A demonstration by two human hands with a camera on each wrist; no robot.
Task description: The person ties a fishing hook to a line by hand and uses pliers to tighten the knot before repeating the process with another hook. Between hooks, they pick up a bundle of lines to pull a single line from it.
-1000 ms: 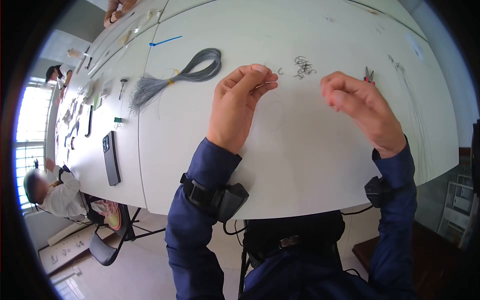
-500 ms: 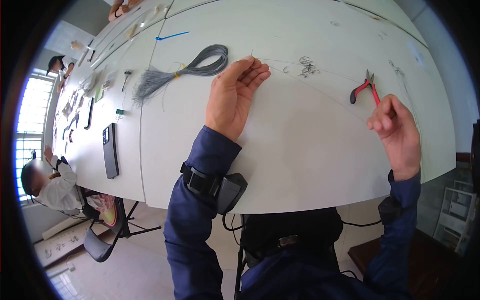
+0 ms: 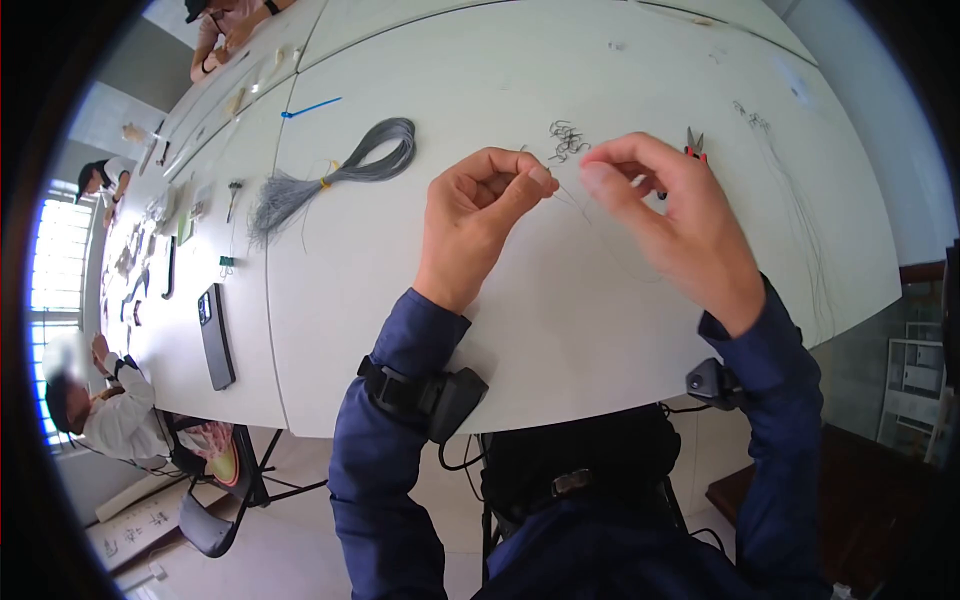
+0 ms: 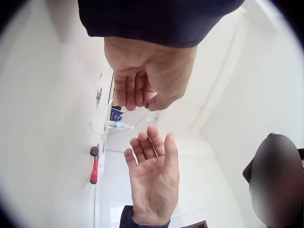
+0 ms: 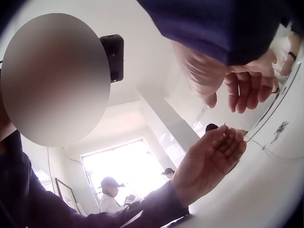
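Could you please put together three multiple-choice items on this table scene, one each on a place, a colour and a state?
1. Where does the pile of small hooks lie on the white table?
A. Just beyond the two hands
B. Beside the phone
C. On the grey wire bundle

2. What colour are the handles of the pliers?
A. Blue
B. Red
C. Yellow

3. What is the left hand doing?
A. Lying flat on the table
B. Gripping the pliers
C. Pinching a thin line between thumb and fingers

Answers: 1 A, the head view shows the hooks just past the fingertips of the left hand and the right hand. 2 B, the left wrist view shows a red handle. 3 C, the fingertips meet on the fine line.
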